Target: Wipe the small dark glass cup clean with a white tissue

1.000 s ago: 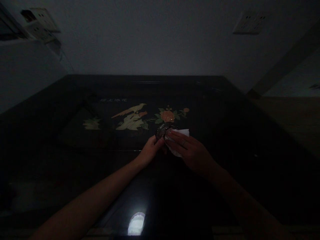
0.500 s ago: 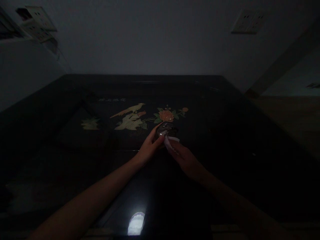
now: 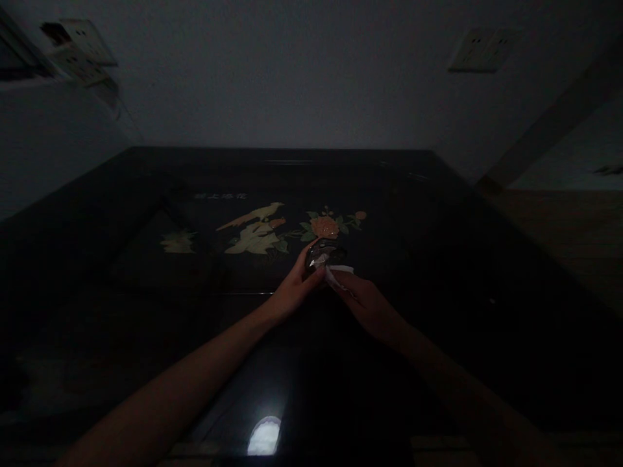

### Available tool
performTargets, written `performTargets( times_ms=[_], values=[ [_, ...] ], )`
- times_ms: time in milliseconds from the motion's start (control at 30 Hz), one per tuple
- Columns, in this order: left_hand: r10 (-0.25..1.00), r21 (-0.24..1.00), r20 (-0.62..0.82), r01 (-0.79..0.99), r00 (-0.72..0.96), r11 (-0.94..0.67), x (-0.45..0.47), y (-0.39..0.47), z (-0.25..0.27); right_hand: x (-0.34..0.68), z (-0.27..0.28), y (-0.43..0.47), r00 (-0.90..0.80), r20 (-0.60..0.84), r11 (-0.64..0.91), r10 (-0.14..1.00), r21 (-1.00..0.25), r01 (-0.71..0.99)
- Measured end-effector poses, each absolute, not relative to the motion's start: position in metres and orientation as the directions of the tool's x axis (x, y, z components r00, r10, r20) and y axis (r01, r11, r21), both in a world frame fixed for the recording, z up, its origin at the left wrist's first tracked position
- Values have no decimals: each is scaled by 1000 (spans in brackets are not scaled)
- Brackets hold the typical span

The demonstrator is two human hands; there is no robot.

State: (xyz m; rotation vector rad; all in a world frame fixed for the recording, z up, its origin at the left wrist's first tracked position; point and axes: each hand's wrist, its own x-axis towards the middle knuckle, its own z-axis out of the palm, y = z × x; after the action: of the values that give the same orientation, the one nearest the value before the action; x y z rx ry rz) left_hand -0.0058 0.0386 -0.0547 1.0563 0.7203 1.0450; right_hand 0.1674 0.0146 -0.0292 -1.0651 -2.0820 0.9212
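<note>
My left hand (image 3: 298,285) is closed around the left side of a dark, shiny glass vessel (image 3: 325,249), thumb at its near edge. Its exact kind is hard to make out in the dim light. In my right hand (image 3: 364,299) is a crumpled white tissue (image 3: 341,272), pinched between the fingers. Part of that tissue reaches the near side of the glass vessel and seems to touch it. Both hands are over the middle of a glossy black table (image 3: 243,344).
Inlaid in the tabletop are a bird (image 3: 263,213), an orange flower (image 3: 325,226) and pale characters (image 3: 221,196). A bright light reflection (image 3: 264,436) lies near the front edge. Behind the table rises a wall with sockets at left (image 3: 80,61) and right (image 3: 481,50).
Both hands, with the glass vessel and the tissue, have shifted very slightly right. The tissue's position against the vessel differs a little. The whole view has moved slightly.
</note>
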Motion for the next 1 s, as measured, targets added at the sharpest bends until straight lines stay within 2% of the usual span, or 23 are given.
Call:
performTargets(
  times_ms=[133,300,400,500,667,767,900,1000],
  values=[
    [947,937,6,-333,322,108,-4,42,-59,172,-34,16,-563,288,625,774,-486,611],
    [954,946,47,-321,295,53,-3,47,-68,174,-34,19,-636,354,701,685,-84,708],
    [957,946,63,-322,284,33,-4,49,-72,173,-31,19,-656,395,697,643,52,715],
    [957,938,67,-345,284,36,-3,50,-74,172,-29,17,-656,405,686,637,89,722],
    [959,942,80,-335,271,16,-2,49,-73,165,-29,12,-609,375,647,698,33,762],
    [962,950,84,-311,258,1,-2,48,-71,160,-33,10,-563,375,633,737,-88,769],
    [966,961,71,-275,249,0,-3,47,-66,158,-38,8,-486,360,605,796,-437,666],
    [963,968,72,-252,261,-4,-4,45,-61,157,-36,6,-403,283,461,871,-756,465]
  ],
)
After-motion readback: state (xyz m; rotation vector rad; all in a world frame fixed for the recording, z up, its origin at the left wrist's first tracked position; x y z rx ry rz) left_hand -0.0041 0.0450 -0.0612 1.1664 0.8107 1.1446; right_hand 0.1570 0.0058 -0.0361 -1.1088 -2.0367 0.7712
